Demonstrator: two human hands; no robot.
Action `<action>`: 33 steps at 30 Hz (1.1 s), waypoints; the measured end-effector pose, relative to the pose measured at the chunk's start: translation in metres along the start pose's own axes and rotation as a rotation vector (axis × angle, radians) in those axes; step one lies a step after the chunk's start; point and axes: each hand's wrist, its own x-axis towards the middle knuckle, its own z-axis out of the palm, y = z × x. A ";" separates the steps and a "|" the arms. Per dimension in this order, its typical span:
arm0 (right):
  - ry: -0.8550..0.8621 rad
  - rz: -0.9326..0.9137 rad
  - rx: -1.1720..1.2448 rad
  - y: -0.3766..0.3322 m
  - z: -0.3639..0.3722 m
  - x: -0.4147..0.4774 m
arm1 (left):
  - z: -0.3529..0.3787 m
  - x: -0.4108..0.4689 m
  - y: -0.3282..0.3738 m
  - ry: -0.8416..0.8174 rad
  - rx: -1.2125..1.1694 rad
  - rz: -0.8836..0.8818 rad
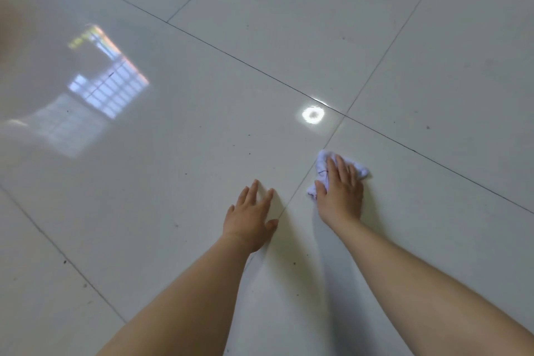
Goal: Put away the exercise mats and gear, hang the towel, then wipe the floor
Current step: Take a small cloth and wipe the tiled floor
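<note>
The white cloth (321, 174) lies crumpled on the tiled floor (179, 182), just right of a grout line (300, 182) that runs between my two hands. It is bunched and wrinkled, with a thin dark thread or mark on its left part, and its edges poke out on both sides of my right hand (341, 191). That hand presses down flat on it, fingers straight and close together, the thumb lying along the cloth's left edge. My left hand (250, 216) rests palm down on the bare tile just beside it, across the grout line, fingers spread. Glossy pale tiles stretch wide on every side, dotted with small dark specks. A ring-shaped light glare (312, 115) sits beyond the cloth, and a window reflection (107, 87) shines far to the left.
</note>
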 end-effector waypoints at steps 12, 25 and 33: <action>-0.285 -0.407 -0.039 -0.111 0.034 -0.013 | 0.000 -0.044 -0.094 0.002 -0.050 -0.227; -0.201 -0.376 -0.006 -0.113 0.038 -0.010 | -0.017 -0.041 -0.094 0.042 -0.095 -0.238; -0.216 -0.408 0.073 -0.129 0.050 0.001 | -0.025 -0.036 -0.118 0.063 -0.104 -0.271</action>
